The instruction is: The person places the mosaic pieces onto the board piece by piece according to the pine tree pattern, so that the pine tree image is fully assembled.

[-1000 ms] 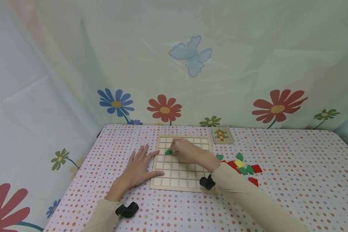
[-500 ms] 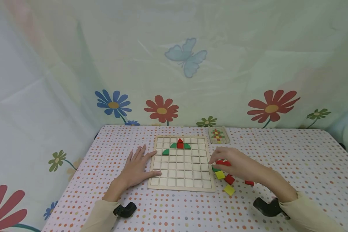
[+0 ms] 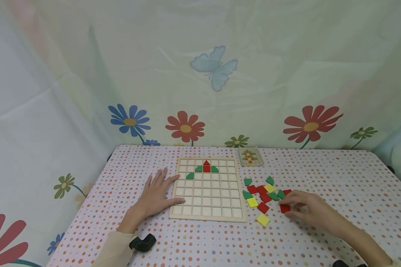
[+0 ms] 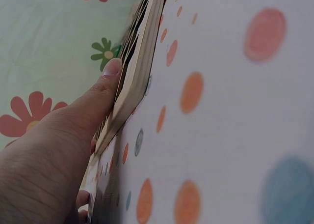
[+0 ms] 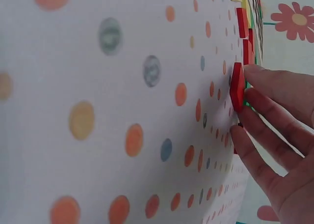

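Note:
A wooden grid board (image 3: 183,212) lies on the table. In its upper cells sit a red triangle tile (image 3: 206,162), a red square tile (image 3: 206,169) and several green quarter-round tiles (image 3: 190,175). My left hand (image 3: 155,196) rests at the board's left edge with fingers spread; the left wrist view has the thumb on the rim. Right of the loose tiles, my right hand (image 3: 309,209) pinches a red tile (image 3: 285,208) between thumb and fingers, low at the table. The right wrist view shows that red tile (image 5: 237,86) slightly tilted; its full shape is partly hidden.
Loose red, green and yellow tiles (image 3: 252,202) lie scattered between the board and my right hand. A pattern card (image 3: 250,157) lies behind them. A flowered curtain (image 3: 153,74) hangs along the dotted table's (image 3: 200,244) back edge.
My right hand has left the board, passed over the loose tiles and come down on a red tile at the right. My left hand has stayed at the board's edge.

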Demonstrator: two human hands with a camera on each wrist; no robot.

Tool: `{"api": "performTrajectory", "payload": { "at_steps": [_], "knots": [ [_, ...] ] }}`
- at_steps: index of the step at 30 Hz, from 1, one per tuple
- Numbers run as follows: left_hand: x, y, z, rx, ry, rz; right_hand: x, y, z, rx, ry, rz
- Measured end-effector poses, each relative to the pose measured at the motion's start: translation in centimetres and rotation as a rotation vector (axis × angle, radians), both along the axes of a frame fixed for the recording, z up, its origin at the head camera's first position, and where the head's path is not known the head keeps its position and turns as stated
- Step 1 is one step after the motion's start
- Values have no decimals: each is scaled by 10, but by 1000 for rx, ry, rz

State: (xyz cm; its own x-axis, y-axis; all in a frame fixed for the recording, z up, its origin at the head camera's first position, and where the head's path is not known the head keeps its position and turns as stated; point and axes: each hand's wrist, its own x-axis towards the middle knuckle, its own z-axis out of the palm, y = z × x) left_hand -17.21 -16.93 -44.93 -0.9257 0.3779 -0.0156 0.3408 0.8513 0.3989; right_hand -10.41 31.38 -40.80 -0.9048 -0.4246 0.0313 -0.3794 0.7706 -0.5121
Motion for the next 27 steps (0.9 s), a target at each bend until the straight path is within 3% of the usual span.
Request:
{"api": "performTrajectory", "payload": {
  "at_steps": [6,19,27],
  "knots": [
    [1,-1,-3,8,14,2,-1,-3,-5,35,20,-87],
    [-4,-1,-4,-4,1,-5,-20,-5,1,-1,-104,-128],
    [-3,-2,-5,-12,-1,-4,-17,-6,-2,-15,-122,-210]
  ]
}}
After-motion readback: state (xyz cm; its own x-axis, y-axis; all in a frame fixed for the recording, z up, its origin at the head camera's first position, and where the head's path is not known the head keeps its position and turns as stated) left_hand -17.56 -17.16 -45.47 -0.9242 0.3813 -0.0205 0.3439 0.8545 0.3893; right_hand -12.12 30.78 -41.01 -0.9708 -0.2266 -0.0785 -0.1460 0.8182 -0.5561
